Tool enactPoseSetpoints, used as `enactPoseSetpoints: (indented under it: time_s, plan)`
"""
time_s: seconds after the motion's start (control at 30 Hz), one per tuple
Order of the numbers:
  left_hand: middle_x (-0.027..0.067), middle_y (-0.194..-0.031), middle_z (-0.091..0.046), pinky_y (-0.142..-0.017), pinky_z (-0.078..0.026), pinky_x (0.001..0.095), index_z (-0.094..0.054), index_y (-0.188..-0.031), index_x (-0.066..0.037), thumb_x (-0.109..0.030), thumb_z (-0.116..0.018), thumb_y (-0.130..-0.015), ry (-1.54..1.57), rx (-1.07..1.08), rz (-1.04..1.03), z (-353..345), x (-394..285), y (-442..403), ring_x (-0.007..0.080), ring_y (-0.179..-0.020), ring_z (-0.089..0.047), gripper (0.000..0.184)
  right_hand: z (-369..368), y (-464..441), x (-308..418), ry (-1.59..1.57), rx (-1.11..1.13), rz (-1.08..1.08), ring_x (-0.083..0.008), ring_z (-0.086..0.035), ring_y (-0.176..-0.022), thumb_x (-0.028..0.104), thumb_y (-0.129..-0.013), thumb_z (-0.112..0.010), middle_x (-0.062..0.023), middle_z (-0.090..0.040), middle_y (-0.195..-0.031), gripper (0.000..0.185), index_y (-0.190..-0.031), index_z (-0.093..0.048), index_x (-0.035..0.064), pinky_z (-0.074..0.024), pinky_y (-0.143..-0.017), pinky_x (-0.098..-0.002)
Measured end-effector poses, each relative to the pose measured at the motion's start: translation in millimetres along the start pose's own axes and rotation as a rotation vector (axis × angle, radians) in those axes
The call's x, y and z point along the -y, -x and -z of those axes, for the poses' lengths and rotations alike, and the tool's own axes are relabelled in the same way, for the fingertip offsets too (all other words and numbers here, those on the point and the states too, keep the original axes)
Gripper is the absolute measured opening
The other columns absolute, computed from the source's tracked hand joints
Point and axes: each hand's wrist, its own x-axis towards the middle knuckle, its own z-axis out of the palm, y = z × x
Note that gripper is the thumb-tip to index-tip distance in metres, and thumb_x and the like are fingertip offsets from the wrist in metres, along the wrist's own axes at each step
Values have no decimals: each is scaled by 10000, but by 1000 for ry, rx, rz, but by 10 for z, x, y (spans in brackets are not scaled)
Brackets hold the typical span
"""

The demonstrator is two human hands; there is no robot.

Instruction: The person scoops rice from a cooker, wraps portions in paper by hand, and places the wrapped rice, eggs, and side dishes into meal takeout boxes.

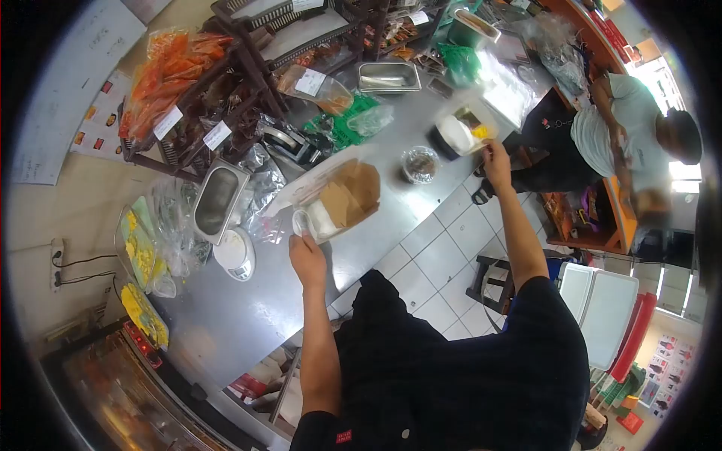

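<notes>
My left hand (307, 259) is closed at the near left corner of an open cardboard takeaway box (361, 188). A small whitish rounded piece (301, 222) shows at its fingertips; I cannot make out what it is. The box has a brown inner panel and something white inside. My right hand (495, 161) grips the near right edge of an open food box (451, 135) holding white rice and a yellow item. Between the two boxes stands a round clear bowl (420, 164) with dark contents.
On the steel table (248, 308) are a white kitchen scale (235, 254), metal pans (218, 201), a tape dispenser (286, 140) and plastic bags. Brown crates (248, 83) with packets line the back. Another person (613, 128) stands beyond the right end; a stool (492, 282) stands on the tiled floor.
</notes>
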Motion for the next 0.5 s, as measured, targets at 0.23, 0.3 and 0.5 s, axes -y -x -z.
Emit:
enactPoseSetpoints:
  time_s: [0.23,0.3,0.5]
  plan:
    - [301,-851,-598,-758,-441,513,-564,-846,92,-231,-507,-1010,74,18,-10,-190,-114,42,477,-809,-578,367,-125,534,849,-256,-432,-39,-243,-570,-924,10,-926,-572,-154,-540,-1237,500,-1411,-502,111,-507,-825,-338]
    - [302,-857,-603,-762,-442,515,-568,-847,91,-240,-524,-1001,102,27,28,-207,-187,87,473,-815,-584,368,-71,818,1471,-424,-76,-30,-239,-571,-1028,41,-893,-641,-140,-532,-1261,474,-1356,-542,55,-500,-820,-347]
    - [282,-829,-603,-744,-445,519,-583,-853,57,-283,-573,-979,180,12,36,-365,-284,134,457,-804,-584,362,-392,902,1987,-533,111,-5,-284,-526,-1284,90,-891,-693,-138,-501,-1410,567,-1424,-501,113,-504,-983,-395]
